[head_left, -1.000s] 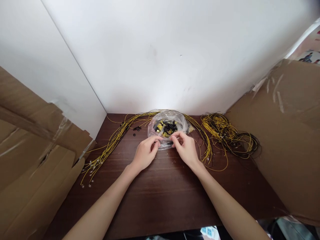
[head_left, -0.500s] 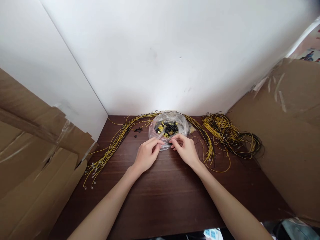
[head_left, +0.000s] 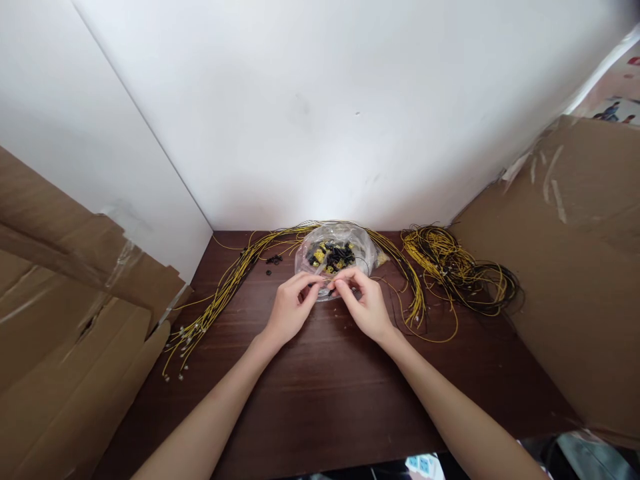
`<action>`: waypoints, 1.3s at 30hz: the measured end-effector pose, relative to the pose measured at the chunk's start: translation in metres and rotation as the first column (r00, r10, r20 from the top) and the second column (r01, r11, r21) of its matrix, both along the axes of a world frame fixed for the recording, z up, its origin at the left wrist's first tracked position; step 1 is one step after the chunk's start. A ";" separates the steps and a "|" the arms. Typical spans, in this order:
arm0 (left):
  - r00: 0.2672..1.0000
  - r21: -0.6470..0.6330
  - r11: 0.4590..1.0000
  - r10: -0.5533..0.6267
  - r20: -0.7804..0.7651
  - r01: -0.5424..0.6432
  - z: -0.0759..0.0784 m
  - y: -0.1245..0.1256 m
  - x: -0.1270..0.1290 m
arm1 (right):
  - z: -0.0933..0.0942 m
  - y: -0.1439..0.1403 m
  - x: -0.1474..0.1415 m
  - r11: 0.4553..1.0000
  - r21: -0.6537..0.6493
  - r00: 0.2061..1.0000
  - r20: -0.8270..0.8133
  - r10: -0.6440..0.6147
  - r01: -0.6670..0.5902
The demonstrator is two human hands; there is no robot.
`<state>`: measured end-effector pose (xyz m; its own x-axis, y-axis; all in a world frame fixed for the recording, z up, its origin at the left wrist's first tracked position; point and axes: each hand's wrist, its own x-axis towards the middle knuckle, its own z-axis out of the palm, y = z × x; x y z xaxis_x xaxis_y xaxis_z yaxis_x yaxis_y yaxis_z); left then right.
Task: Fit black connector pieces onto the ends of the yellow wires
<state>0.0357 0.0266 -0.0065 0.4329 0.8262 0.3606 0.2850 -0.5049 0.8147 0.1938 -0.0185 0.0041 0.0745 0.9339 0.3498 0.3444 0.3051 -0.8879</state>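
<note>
A clear plastic bag (head_left: 334, 252) of small black and yellow parts lies at the back of the dark wooden table (head_left: 320, 400). My left hand (head_left: 290, 310) and my right hand (head_left: 363, 303) meet at the bag's near edge, fingertips pinched close together over it. Something small may sit between the fingertips, but it is too tiny to make out. A long bundle of yellow wires (head_left: 225, 287) runs from behind the bag toward the left front. A second strand of yellow wires (head_left: 410, 287) curves down just right of my right hand.
A tangled coil of yellow and black wires (head_left: 460, 270) lies at the back right. A few small black parts (head_left: 273, 260) sit left of the bag. Cardboard sheets (head_left: 65, 313) lean on the left, and more cardboard (head_left: 575, 267) stands on the right. White walls close the back.
My right hand has shifted a little left, so both sets of fingertips now meet at the bag's near edge. The view has drifted slightly.
</note>
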 end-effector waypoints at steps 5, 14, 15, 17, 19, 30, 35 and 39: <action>0.995 -0.127 0.992 -0.013 0.102 0.026 0.000 -0.002 0.003 | 0.001 -0.004 -0.004 0.997 0.059 0.998 0.016 0.058 -0.058; 0.977 -0.399 0.898 -0.124 0.174 0.185 0.005 0.002 -0.002 | 0.005 -0.003 0.001 0.983 0.079 0.984 -0.041 0.172 -0.168; 0.973 -0.428 0.882 -0.127 0.191 0.199 0.005 0.002 -0.002 | 0.005 -0.003 0.001 0.982 0.075 0.983 -0.052 0.177 -0.173; 0.965 -0.468 0.855 -0.127 0.228 0.223 0.006 0.003 -0.003 | 0.005 -0.003 0.001 0.983 0.056 0.980 -0.084 0.181 -0.176; 0.962 -0.496 0.839 -0.111 0.249 0.226 0.007 0.003 -0.003 | 0.004 -0.003 0.001 0.981 0.026 0.969 -0.151 0.193 -0.192; 0.924 -0.574 0.807 0.099 0.368 0.142 0.007 0.002 0.001 | -0.003 0.004 0.003 0.996 -0.085 0.973 -0.229 0.019 -0.040; 0.899 -0.563 0.814 0.131 0.418 0.143 0.005 0.002 0.002 | -0.002 0.004 0.006 0.997 -0.052 0.998 -0.010 -0.061 0.061; 0.895 -0.542 0.830 0.137 0.425 0.130 0.006 0.002 0.002 | 0.001 0.003 0.005 0.998 -0.003 0.994 0.084 -0.065 0.065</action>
